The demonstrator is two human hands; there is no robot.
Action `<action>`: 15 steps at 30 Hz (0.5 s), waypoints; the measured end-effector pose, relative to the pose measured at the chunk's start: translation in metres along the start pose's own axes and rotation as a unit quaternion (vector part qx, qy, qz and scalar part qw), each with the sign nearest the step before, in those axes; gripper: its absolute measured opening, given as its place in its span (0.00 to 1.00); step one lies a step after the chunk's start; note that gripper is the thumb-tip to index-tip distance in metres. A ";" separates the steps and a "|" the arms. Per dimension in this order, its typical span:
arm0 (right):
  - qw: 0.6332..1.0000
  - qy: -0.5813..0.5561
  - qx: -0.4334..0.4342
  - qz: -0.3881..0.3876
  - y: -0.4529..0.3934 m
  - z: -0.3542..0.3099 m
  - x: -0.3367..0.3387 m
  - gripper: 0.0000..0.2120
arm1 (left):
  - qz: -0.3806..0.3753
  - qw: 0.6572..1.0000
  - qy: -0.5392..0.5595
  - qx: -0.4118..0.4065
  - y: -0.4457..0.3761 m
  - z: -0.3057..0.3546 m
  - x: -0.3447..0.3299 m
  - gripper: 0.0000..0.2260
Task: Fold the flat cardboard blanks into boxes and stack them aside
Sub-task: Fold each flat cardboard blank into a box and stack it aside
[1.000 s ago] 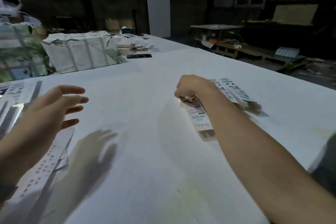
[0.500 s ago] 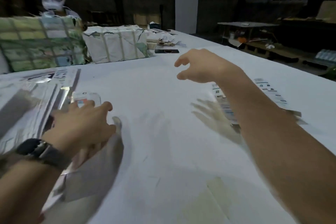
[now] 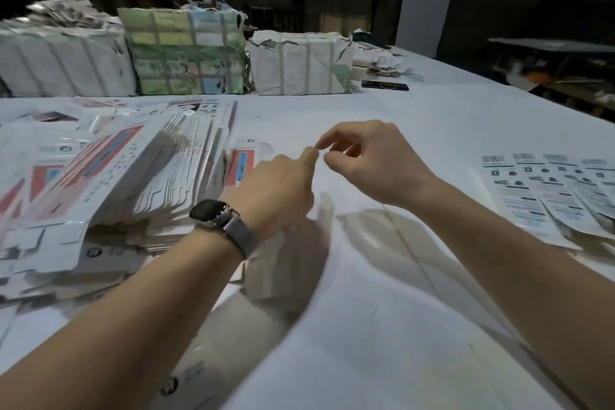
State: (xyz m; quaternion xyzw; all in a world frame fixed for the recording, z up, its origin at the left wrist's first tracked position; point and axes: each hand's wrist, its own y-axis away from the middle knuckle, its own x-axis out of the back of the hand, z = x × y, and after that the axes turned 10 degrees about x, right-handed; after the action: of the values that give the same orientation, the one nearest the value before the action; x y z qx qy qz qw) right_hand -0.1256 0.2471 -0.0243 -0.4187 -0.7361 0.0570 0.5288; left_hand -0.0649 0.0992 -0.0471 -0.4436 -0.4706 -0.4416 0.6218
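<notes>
Hovering both hands empty and loosely curled – left hand [image 3: 279,190], right hand [image 3: 369,160] – I judge the blanks [image 3: 139,183] fanned along the counter's [image 3: 382,326] left edge light, thin, slippery – best pinched by a corner.

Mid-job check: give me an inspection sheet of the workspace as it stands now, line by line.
Surface: white table, shadowed under the arms.
Job's things: fanned pile of flat blanks on the left; row of folded boxes lying flat on the right.
Clutter: wrapped bundles along the far edge; a dark phone beside them.
Grippers: left hand with curled fingers over a blank, grip unclear; right hand loosely curled, holding nothing.
Cables: nothing seen.
Surroundings: dim room, a person behind the bundles.
</notes>
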 end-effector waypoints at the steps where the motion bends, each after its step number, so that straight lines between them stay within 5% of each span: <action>1: 0.999 -0.018 -0.001 0.028 -0.001 0.002 -0.001 0.08 | 0.016 0.999 0.031 -0.003 0.000 0.003 0.003 0.22; 4: 0.989 -0.083 -0.017 0.122 -0.005 0.008 0.000 0.10 | 0.031 0.976 0.212 0.028 -0.004 0.009 0.020 0.27; 9: 0.965 -0.139 -0.044 0.220 -0.012 0.022 0.005 0.11 | -0.038 0.782 0.618 0.072 -0.002 0.012 0.039 0.22; 13: 0.975 -0.118 -0.033 0.188 -0.012 0.026 0.007 0.15 | -0.074 0.663 0.744 0.024 0.001 0.010 0.036 0.24; 15: 0.979 -0.089 -0.016 0.183 -0.010 0.025 0.007 0.17 | -0.089 0.630 0.771 0.017 0.002 0.010 0.031 0.26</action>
State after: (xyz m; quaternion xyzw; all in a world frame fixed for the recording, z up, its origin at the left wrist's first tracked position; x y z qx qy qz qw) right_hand -0.1528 0.2539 -0.0248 -0.5481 -0.6921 0.1781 0.4345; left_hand -0.0603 0.1055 -0.0153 0.1137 0.1363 -0.6681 0.7226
